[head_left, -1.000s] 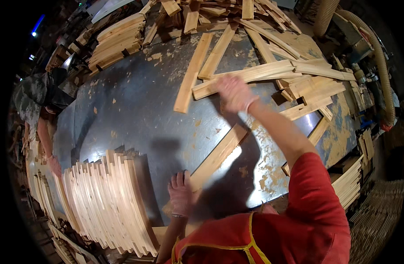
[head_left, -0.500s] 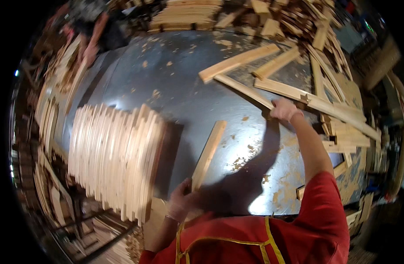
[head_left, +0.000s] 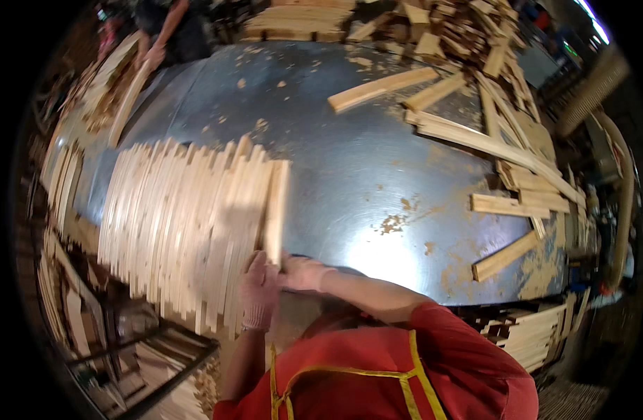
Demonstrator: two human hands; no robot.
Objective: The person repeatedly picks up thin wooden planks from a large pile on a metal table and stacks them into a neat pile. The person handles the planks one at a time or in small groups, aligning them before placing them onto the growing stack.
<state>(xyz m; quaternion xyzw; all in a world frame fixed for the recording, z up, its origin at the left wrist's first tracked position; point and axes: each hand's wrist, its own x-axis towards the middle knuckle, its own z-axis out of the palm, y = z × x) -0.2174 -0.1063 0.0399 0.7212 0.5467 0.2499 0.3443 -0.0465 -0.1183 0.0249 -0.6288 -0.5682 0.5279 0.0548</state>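
A long row of wooden strips (head_left: 174, 224) stands packed side by side at the left of the metal table. At its right end, one pale wooden strip (head_left: 277, 203) points away from me, slightly blurred. My left hand (head_left: 258, 292), in a light knitted glove, is closed at the strip's near end, beside the row. My right hand (head_left: 304, 273), also gloved, meets it from the right and grips the same end. The fingertips of both hands are partly hidden, and I cannot tell whether more than one strip is between them.
Loose boards (head_left: 489, 143) lie crossed on the right of the metal table (head_left: 335, 154), among sawdust. Scrap wood (head_left: 461, 35) is heaped at the far right. Another person's hand (head_left: 156, 54) holds wood at the far left. A metal frame (head_left: 153, 371) stands below the row.
My right hand has come from the boards at the right to beside my left hand. The strip in my left hand has moved left against the row. One board has left the right side.
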